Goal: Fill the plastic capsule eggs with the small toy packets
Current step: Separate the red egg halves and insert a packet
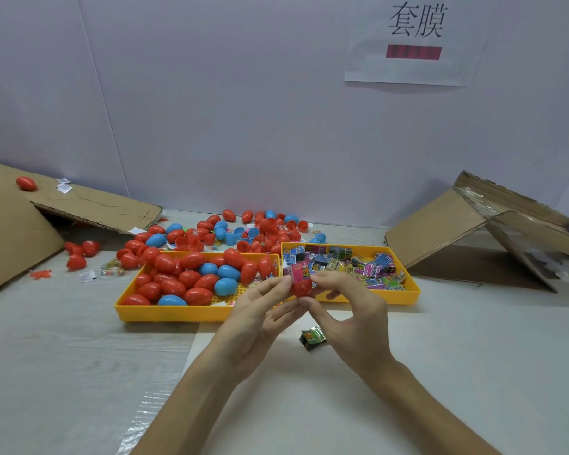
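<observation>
Two hands meet over the table [79, 339], at six o'clock from the gap between two yellow trays. Between them is a red egg half [302, 289], open end up, with a pink packet [299, 272] standing out of it. The left hand [260, 313] grips the egg half from nine o'clock, thumb high near the packet's edge and fingers curled underneath. The right hand [352, 320] pinches the same egg half from three o'clock, thumb below, forefinger up beside the packet, its other fingers loosely bent. Whether the packet is fully seated I cannot tell. At six o'clock from the egg half, on the table just beside the right palm, lies a loose packet [312, 338], green and black. The left tray [165, 315], at ten o'clock from the hands, holds closed red and blue eggs [191, 280]. The right tray [375, 298], at one o'clock, holds a heap of printed packets [345, 262]. Beyond both trays, at twelve o'clock, a pile [243, 228] of eggs and open halves is spread against the wall. Cardboard sheets lean at nine o'clock [14, 231] and three o'clock [440, 231]; the left sheet carries one red egg [26, 183]. A paper sign [414, 41] hangs on the wall at one o'clock.
</observation>
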The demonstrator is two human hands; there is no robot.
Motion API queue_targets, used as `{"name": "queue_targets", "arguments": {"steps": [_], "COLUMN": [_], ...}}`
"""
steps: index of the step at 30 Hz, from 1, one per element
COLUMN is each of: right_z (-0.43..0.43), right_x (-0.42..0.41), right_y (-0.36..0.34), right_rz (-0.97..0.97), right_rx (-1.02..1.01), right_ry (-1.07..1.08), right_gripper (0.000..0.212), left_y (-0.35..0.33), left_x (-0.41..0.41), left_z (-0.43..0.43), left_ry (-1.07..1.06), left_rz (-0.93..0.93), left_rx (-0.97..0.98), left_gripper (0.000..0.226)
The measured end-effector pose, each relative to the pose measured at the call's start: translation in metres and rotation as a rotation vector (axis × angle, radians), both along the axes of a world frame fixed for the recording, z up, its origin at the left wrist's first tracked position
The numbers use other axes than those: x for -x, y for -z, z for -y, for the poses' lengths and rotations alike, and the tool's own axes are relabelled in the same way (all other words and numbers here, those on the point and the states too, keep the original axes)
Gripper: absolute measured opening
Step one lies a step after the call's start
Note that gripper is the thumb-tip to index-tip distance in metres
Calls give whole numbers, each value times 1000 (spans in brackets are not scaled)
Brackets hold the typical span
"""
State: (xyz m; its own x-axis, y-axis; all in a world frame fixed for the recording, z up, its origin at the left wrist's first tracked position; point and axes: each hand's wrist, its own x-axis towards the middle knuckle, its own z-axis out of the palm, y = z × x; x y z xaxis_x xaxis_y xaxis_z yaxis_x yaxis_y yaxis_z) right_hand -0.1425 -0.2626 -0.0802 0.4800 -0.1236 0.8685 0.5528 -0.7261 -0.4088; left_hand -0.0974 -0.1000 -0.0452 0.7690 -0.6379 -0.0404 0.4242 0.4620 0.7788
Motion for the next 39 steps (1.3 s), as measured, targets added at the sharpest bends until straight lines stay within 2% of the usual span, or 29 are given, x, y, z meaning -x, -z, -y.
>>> {"name": "queue_targets", "arguments": {"steps": [11, 17, 31, 39], "right_z": [-2, -4, -2, -2], "right_x": [2, 4, 3, 4], "right_y": [-3, -6, -6, -7], "right_rz": [21, -7, 16, 8], "right_rx": [16, 13, 83, 71], "right_ry": [24, 34, 76, 72], "right_gripper": [24, 33, 23, 27], "left_y": [3, 4, 9, 10], "left_x": [-1, -1, -4, -5], "left_z": [2, 2, 3, 2], "left_ry": [-1, 19, 50, 79], "left_rz": [-1, 21, 27, 57], "left_rx": [-45, -45, -65, -67], "left_gripper": [18, 20, 27, 27]}}
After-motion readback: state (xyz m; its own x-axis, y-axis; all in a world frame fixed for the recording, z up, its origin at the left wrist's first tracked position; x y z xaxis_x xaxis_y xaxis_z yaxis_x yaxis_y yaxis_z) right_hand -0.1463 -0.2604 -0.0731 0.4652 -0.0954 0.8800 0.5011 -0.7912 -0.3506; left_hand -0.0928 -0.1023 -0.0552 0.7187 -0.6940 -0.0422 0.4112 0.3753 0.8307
